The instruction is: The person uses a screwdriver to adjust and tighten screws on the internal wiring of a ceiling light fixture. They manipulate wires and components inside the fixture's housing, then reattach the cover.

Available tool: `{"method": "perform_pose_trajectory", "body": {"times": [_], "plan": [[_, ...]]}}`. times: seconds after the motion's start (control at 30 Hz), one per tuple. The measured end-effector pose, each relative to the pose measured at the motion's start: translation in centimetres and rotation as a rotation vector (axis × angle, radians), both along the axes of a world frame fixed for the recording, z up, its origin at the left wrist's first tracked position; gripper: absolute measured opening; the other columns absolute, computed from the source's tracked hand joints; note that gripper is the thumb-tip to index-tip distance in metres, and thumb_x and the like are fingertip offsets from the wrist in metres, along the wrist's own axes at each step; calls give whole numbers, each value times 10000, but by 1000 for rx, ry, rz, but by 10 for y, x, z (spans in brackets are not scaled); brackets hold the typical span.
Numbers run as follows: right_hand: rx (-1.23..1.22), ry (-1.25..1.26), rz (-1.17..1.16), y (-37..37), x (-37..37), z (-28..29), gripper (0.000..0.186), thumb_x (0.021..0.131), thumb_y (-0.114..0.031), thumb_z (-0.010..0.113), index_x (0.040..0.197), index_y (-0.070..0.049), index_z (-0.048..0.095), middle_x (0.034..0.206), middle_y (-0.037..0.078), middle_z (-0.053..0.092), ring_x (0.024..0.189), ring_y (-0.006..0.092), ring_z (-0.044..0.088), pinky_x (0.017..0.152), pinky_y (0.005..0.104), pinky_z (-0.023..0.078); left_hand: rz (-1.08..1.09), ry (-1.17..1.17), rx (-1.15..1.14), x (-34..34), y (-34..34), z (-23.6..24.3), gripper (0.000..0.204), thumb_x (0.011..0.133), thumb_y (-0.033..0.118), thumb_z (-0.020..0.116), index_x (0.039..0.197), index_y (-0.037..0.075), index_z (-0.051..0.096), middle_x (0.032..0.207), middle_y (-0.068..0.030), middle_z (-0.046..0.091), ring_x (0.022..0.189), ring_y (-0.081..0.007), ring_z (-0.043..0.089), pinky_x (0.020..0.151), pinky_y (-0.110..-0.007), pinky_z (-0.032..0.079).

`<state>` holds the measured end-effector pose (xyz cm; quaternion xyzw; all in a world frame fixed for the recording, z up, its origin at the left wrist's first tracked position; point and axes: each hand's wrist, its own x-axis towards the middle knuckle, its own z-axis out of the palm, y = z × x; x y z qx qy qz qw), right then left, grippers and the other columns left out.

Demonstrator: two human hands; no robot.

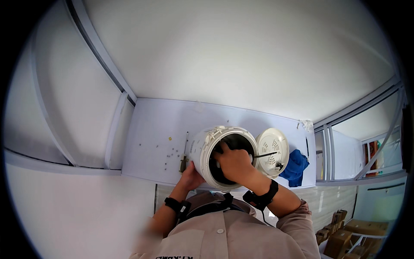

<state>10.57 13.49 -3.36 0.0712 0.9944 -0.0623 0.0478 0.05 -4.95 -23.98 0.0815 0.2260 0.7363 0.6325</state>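
Note:
A white drum-shaped housing (208, 175) with a dark hollow inside lies tilted on the table, its round opening toward me. My left hand (190, 177) grips the housing low on its left side, with the fingertips partly hidden beneath it. Through the opening reaches my right hand (233, 163), fingers bent against the inside. What those fingers hold or touch is lost in the dark interior. Just right of the housing rests a round white cover (272, 144) with vent slots. A thin dark rod (265, 155) crosses in front of the cover.
Several small screws (173, 155) are scattered over the white table (146, 125) on the left. Beside my left hand lies a screwdriver (183, 164) with a dark olive handle. A blue cloth (295, 167) is bunched at the right. Cardboard boxes (338, 242) stand on the floor, lower right.

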Motion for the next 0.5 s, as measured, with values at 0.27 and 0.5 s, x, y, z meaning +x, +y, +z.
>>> {"method": "perform_pose_trajectory", "body": {"times": [0.27,0.5], "plan": [[7,66,-97,-4,4,-8,521,868,-214,711,1387,-174,687,1393,256,630,721,306,773,595,413,595,27,15,-26,1,7,17,850,1009,743,481,1642,182,392,1648,-88,467,1490,-334,480,1195,-607,410],[-443,607,-218,5,26,60,430,795,-120,766,1213,-68,680,1086,158,747,744,264,744,640,384,583,28,33,-49,1,3,7,850,1018,731,474,1644,162,390,1647,-99,472,1510,-326,458,1228,-571,386]]}}
